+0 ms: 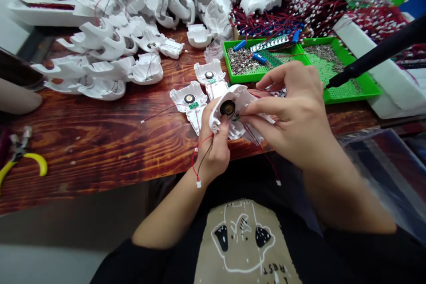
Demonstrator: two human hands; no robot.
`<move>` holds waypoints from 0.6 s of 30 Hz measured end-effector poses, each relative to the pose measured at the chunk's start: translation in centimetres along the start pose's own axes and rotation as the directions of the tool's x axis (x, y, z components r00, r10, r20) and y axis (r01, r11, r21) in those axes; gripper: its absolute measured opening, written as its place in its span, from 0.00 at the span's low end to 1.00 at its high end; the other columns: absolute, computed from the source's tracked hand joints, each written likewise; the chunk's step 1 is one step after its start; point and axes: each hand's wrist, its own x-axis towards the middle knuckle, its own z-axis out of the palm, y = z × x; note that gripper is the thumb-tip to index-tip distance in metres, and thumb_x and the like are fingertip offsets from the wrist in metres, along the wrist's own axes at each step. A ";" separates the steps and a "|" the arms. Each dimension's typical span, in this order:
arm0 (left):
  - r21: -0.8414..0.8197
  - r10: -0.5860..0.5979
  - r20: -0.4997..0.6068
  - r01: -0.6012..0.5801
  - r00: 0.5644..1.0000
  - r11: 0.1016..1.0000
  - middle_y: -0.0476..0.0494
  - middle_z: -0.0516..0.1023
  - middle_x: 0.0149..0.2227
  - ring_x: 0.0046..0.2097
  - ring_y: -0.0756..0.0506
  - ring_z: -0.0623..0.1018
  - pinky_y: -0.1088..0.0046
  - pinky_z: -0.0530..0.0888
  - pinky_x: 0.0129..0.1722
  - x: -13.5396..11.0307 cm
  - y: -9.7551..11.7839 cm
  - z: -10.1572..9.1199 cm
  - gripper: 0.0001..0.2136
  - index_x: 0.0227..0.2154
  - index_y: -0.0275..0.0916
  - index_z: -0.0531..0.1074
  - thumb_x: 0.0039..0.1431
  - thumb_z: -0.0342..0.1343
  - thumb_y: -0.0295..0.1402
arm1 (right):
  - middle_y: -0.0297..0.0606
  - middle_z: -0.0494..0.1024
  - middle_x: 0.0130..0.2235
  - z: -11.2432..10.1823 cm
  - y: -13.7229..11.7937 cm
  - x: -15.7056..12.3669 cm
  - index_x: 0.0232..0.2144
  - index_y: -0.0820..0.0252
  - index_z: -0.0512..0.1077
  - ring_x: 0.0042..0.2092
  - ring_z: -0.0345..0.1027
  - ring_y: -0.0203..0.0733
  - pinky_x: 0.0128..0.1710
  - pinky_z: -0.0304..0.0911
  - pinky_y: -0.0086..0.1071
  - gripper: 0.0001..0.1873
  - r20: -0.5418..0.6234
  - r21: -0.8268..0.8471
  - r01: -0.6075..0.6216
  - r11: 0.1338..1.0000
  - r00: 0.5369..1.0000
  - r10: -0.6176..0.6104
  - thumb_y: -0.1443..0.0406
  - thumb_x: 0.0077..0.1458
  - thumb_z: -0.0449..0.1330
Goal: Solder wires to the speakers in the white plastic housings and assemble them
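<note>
My left hand (214, 155) is closed around a white plastic housing half (244, 93), its thumb pressed inside beside a round black speaker (227, 108). Thumb and forefinger of my right hand (293, 117) pinch at the inside of the same housing; whatever lies between them is too small to make out. Thin red and black wires hang below, ending in a white connector (199, 184) and another connector (278, 182). Just behind my left hand lie two similar open housings, one with a speaker (189, 98) and a green circuit board (193, 105).
White housings (179, 2) pile up at the back and left. Green trays (229, 69) hold screws, blue cylinders and boards. A black tool (372, 55) slants in from the right. Yellow-handled pliers (36, 158) lie left. Red wires (316, 4) heap behind the trays.
</note>
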 end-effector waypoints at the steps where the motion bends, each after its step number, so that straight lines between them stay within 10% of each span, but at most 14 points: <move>1: 0.015 0.010 0.010 -0.010 1.000 1.000 0.39 0.72 0.60 0.61 0.40 0.73 0.61 0.69 0.64 0.0 0.0 0.0 0.18 0.61 0.45 0.66 0.73 0.49 0.39 | 0.41 0.72 0.47 0.0 -0.1 0.0 0.29 0.50 0.82 0.52 0.67 0.56 0.56 0.57 0.62 0.08 -0.001 -0.033 0.000 0.999 1.000 0.000 0.58 0.58 0.64; 18: 0.125 0.078 0.044 -0.083 0.996 0.989 0.40 0.73 0.60 0.61 0.39 0.73 0.61 0.68 0.64 0.1 0.9 0.0 0.17 0.60 0.44 0.68 0.72 0.48 0.40 | 0.38 0.77 0.40 1.1 0.1 -0.7 0.31 0.55 0.75 0.46 0.72 0.49 0.49 0.61 0.51 0.03 -0.042 0.059 -0.087 0.994 0.995 0.089 0.68 0.54 0.64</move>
